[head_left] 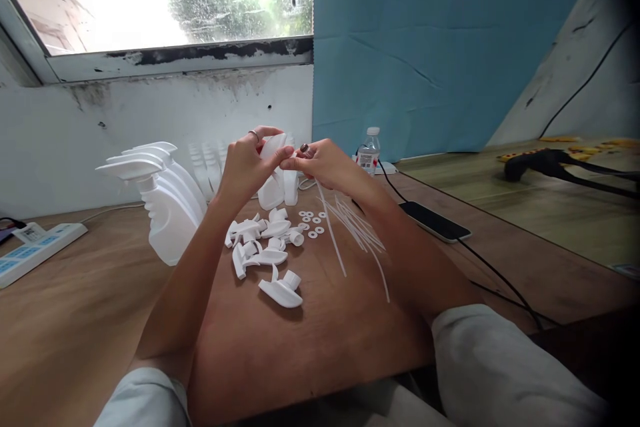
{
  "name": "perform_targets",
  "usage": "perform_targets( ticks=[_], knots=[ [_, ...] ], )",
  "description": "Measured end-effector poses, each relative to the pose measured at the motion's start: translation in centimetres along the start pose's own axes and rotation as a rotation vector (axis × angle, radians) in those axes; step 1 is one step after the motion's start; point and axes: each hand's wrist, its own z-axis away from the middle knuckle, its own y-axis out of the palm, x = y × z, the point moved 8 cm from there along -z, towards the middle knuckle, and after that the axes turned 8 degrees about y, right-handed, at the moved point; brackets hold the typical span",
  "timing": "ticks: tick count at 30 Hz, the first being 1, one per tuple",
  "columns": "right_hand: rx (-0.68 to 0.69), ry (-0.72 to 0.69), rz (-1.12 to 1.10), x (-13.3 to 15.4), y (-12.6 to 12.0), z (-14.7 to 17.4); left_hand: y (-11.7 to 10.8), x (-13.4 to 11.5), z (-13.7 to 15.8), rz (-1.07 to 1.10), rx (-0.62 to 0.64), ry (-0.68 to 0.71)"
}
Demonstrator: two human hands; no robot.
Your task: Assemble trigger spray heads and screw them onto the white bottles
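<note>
Raised over the far part of the table, my left hand (253, 159) is closed around a white plastic bottle (274, 145), which is tilted. My right hand (323, 161) meets it at the bottle's right end, thumb and fingers pinched together; what they pinch is too small and covered to make out. Under the hands lies a pile of white spray trigger heads (267, 257). Beside the pile are several small white washers (313, 235). Thin white dip tubes (357, 227) lie loosely below my right forearm, one reaching up toward my right hand.
Assembled white spray bottles (173, 213) stand in a row at the left; more white bottles (277, 190) stand behind my hands. A power strip (43, 253) is far left. At right are a clear drink bottle (370, 150), a phone (435, 220) with a cable, and a black strap-like object (545, 163).
</note>
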Motion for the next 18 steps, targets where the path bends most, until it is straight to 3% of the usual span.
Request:
perform_targets(
  ticks=[5, 8, 10, 14, 16, 18],
  knots=[
    [-0.039, -0.051, 0.078, 0.2, -0.3, -0.1, -0.2, -1.1, 0.0, -0.077, -0.067, 0.079],
    [-0.152, -0.072, 0.101, -0.2, -2.2, -0.3, -2.3, -1.4, -0.1, -0.042, -0.174, 0.091],
    [-0.154, -0.038, 0.072, -1.4, -3.6, -0.9, -4.1, -1.1, -0.2, 0.009, -0.251, 0.08],
    [0.189, 0.218, 0.045, -6.8, -3.9, -3.1, -5.8, 0.7, -0.9, 0.303, -0.297, -0.018],
    [0.306, 0.373, 0.096, -10.3, -3.7, -4.1, -4.8, 1.7, -1.2, 0.54, -0.238, -0.105],
    [0.34, 0.506, 0.183, -13.8, -3.5, -5.0, -3.3, 2.2, -1.2, 0.74, -0.17, -0.185]
  ],
)
